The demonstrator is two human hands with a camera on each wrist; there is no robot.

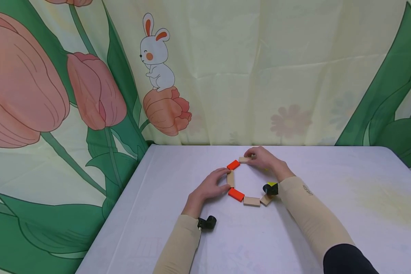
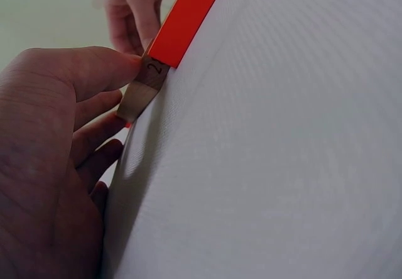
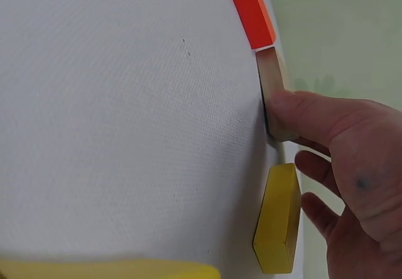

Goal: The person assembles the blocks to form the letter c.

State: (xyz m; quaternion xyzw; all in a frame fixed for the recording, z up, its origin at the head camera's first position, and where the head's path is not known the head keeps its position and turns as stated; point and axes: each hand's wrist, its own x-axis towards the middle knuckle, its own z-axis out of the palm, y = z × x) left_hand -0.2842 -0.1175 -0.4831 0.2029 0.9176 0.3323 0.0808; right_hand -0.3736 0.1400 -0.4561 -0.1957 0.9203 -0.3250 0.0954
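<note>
Wooden, red and yellow rectangular blocks form a ring on the table. My left hand (image 1: 210, 185) is at the ring's left side, pinching a plain wooden block (image 1: 230, 179) between thumb and fingers. Red blocks stand beyond it (image 1: 233, 164) and on its near side (image 1: 236, 194). At the far side, my right hand (image 1: 262, 158) pinches another plain wooden block (image 1: 244, 160) close to the far red block. The right wrist view shows the thumb on that block's inner face and a yellow block (image 3: 276, 219) beside the lower fingers. My right hand hides part of the ring.
Two wooden blocks, one straight (image 1: 251, 201) and one angled (image 1: 266, 200), make up the near side. A yellow block (image 1: 272, 183) is partly covered by the right wrist camera (image 1: 270, 189). Behind the white-covered table (image 1: 328, 167) hangs a printed curtain (image 1: 226, 76).
</note>
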